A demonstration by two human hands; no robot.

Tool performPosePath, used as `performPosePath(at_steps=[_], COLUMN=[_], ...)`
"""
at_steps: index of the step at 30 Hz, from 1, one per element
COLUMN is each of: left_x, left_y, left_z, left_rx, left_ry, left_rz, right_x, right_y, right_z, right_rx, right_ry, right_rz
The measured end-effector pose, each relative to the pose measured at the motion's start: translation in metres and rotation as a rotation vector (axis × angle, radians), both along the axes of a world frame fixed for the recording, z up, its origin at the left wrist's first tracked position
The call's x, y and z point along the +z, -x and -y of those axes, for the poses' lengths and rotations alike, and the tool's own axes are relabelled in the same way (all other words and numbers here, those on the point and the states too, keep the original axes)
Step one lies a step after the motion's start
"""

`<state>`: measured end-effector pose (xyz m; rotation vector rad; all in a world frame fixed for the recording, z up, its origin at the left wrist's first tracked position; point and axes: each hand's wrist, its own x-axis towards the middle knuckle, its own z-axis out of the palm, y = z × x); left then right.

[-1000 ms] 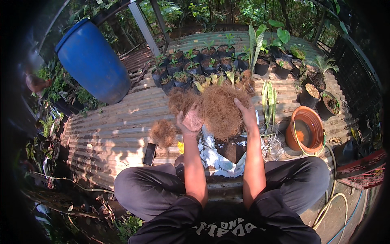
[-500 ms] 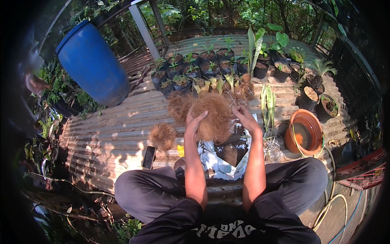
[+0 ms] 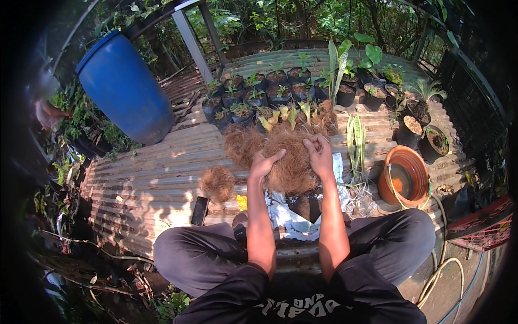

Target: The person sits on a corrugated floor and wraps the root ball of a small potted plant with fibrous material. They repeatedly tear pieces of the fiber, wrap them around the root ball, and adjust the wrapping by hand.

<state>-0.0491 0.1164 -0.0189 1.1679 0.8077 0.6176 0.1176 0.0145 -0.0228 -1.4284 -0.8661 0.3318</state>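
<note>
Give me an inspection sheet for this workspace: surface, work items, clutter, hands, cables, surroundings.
Surface: corrugated metal sheeting, dappled with sunlight.
Work items: brown fibre bundle held above white sheeting; a smaller fibre clump lies to the left.
Clutter: dark phone and a yellow scrap, both near the clump.
Hands: left hand grips the bundle's left side, thumb on top; right hand is at its upper right edge, grip unclear.
Cables: nothing seen that is clearly electrical; pale hose and thin blue line at right.
Surroundings: blue barrel, potted plants, orange bucket, red crate.
</note>
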Motion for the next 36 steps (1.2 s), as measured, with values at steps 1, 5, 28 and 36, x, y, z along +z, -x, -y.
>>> performPosePath(at_steps=[1,5,28,36], left_x=[0.001,0.029,-0.042,-0.004], left_y=[0.001,0.004,0.012,-0.006], left_z=[0.001,0.01,-0.024,-0.002], left_rx=[0.01,0.033,-0.021,0.047], left_ry=[0.005,-0.045,-0.257,-0.109], left_rz=[0.031,-0.096,-0.269,0.022], right_x=[0.002,0.012,0.03,0.017], right_y=[-0.003,-0.02,-0.036,-0.037], right_z=[0.002,0.013,0.023,0.031], right_rx=[-0.041,-0.209,0.065,0.329], right_ry=[-0.042,-0.075,0.022,0.122], right_rz=[0.027,-0.073,-0.213,-0.339])
